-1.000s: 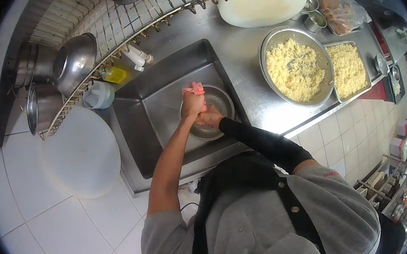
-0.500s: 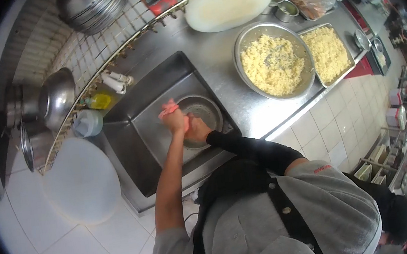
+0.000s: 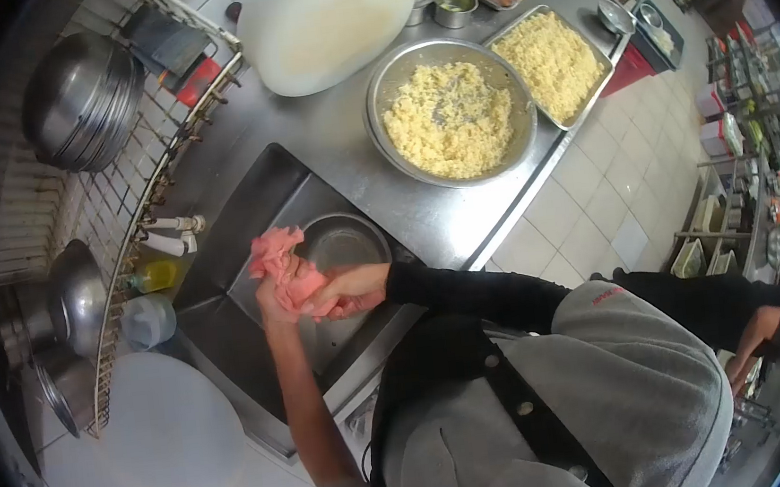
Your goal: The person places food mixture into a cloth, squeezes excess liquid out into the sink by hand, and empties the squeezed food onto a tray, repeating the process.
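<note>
Left hand and right hand have risen, grip clenched on pink cloth (metal bowl below).

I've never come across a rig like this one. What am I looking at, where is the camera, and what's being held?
There's no robot: these are a person's bare hands, seen from a camera worn on the head, looking forward and down. The left hand and right hand hold a bunched pink cloth over a metal sink; a round metal bowl sits inside. On the steel counter are a large mixing bowl and a tray, both holding yellow crumbly food.
</note>
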A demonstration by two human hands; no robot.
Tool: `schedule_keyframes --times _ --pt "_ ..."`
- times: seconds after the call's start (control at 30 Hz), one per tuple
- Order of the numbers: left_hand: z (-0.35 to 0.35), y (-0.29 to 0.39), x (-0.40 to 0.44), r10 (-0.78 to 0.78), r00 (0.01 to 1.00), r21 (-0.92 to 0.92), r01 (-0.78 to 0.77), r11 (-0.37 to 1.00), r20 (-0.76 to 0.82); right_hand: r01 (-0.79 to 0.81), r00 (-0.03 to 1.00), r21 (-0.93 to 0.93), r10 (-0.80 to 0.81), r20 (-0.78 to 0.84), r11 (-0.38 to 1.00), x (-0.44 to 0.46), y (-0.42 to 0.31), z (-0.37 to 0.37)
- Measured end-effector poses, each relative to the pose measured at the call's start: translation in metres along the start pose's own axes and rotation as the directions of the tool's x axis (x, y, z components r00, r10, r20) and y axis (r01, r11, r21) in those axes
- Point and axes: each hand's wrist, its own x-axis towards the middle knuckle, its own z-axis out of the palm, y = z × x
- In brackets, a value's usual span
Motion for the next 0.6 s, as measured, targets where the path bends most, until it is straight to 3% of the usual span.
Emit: schedule_keyframes --times 0.07,0.17,0.27,0.37,0.47,0.5,0.6 --pt "0.005 0.007 0.003 -0.129 0.966 0.129 0.16 0.979 -0.225 0.002 1.0 -0.072 -0.003 -0.011 0.997 -0.002 0.0 -0.002" --pt "0.065 0.01 0.017 0.011 0.855 0.416 0.242 0.877 -0.519 -0.035 0.993 -0.101 0.023 -0.113 0.994 0.01 0.008 -0.006" --pt "0.003 -0.009 0.024 0.215 0.884 0.686 0.149 0.712 -0.415 -0.043 0.957 -0.174 -0.009 -0.289 0.984 0.023 0.021 -0.012" --pt "-0.017 -0.025 0.025 0.32 0.825 0.805 0.245 0.541 -0.466 -0.078 0.906 -0.267 -0.043 -0.42 0.961 0.048 0.046 -0.034" --pt "-0.096 -0.054 0.028 0.517 0.815 0.965 0.235 0.118 -0.262 -0.196 0.848 -0.36 -0.026 -0.529 0.912 0.06 0.054 -0.044" --pt "-0.097 -0.055 0.03 0.501 0.808 0.95 0.276 0.144 -0.311 -0.247 0.826 -0.392 -0.019 -0.563 0.886 0.066 0.056 -0.048" --pt "-0.095 -0.055 0.029 0.459 0.773 0.899 0.365 0.244 -0.438 -0.186 0.778 -0.414 -0.124 -0.616 0.891 0.089 0.072 -0.061"
